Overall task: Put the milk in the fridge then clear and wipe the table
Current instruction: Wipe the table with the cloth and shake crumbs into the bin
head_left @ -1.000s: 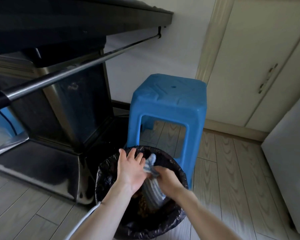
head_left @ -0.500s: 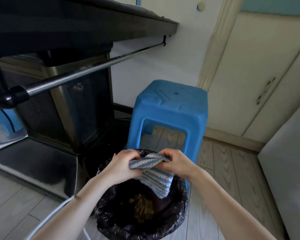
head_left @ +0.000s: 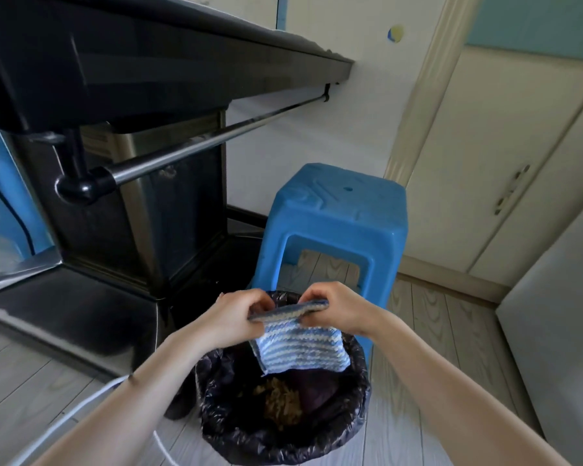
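Two hands: left hand (head_left: 236,314) and right hand (head_left: 339,309) side by side, knuckles up, above the bin (head_left: 283,445); seen from the head camera
Left fingers (head_left: 261,302): curled; thumb and fingertips pinch the left end of the folded top edge of the striped cloth (head_left: 300,348)
Right fingers (head_left: 313,299): curled the same way; they pinch the right end of that edge; near the left fingers, not touching them
Cloth: blue-and-white knit; top edge stretched between the two sets of fingers; the rest hangs below them, its lower edge down in the bin's mouth; whether it touches the liner cannot be told
Bin: round, lined with a black bag; directly beneath the fingers
Brown scraps (head_left: 280,403): heaped on the bin's bottom, below the fingers and under the cloth's lower edge, apart from it
Blue plastic stool (head_left: 340,210): just beyond the fingers, standing on the wood-look floor (head_left: 428,334) behind the bin
Dark table (head_left: 148,55): above and left of the left fingers, well apart; a metal rail (head_left: 199,148) runs under its edge
White cable (head_left: 81,410): nearer than the fingers, under the left forearm
Cream cabinet doors (head_left: 485,163): beyond and right of the right fingers, well apart
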